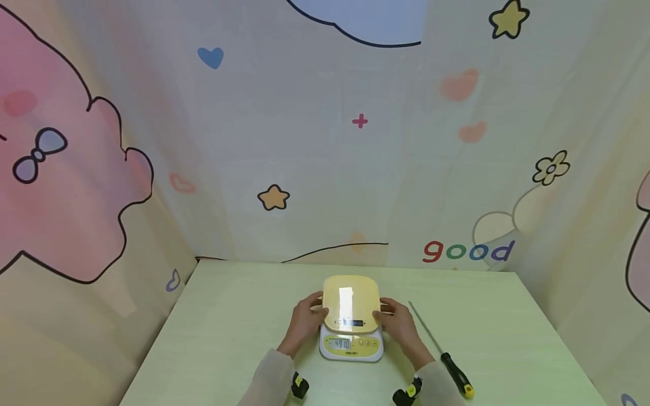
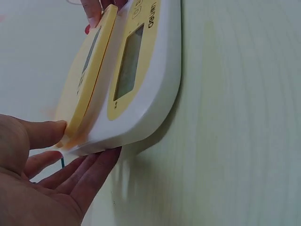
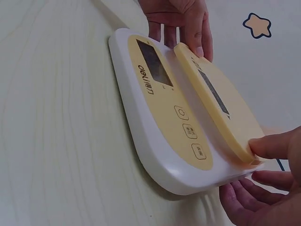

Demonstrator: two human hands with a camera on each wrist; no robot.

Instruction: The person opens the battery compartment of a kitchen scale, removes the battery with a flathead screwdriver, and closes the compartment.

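Observation:
A yellow and white digital kitchen scale (image 1: 351, 316) is in the middle of the head view, its lit display (image 1: 339, 343) towards the person. My left hand (image 1: 307, 321) grips its left side. In the left wrist view the thumb (image 2: 44, 133) presses the yellow platform (image 2: 89, 80), while fingers lie against the white base's side and underside. On the opposite side my right hand (image 1: 401, 324) holds it likewise, with the thumb (image 3: 273, 145) on the platform's edge and fingers (image 3: 244, 197) by the base. Whether the base is lifted off the table, I cannot tell.
A screwdriver (image 1: 447, 358) with a black and yellow handle lies on the table right of the right hand, its shaft pointing away. The pale wooden table (image 1: 228, 321) meets a printed curtain (image 1: 304, 141) at the back and sides.

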